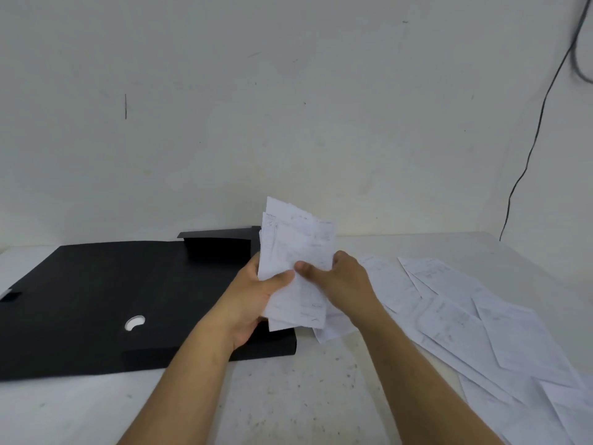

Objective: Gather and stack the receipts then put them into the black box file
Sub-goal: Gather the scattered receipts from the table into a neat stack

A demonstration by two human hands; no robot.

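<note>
A loose stack of white receipts [295, 252] stands upright in the air above the right edge of the black box file [96, 297]. My left hand [253, 293] grips the stack from the left and below, thumb on its front. My right hand [340, 277] holds its right side, thumb pressed on the front sheet. The sheets are uneven, with corners sticking out at the top and bottom. The box file lies flat and open on the table's left half, a round finger hole [134, 322] in its spine. Several more receipts [481, 322] lie scattered on the table to the right.
The white table [288, 396] is speckled and runs up to a white wall [256, 107]. A black cable [532, 139] hangs down the wall at the right. A small black closure tab [9, 296] shows at the file's far left.
</note>
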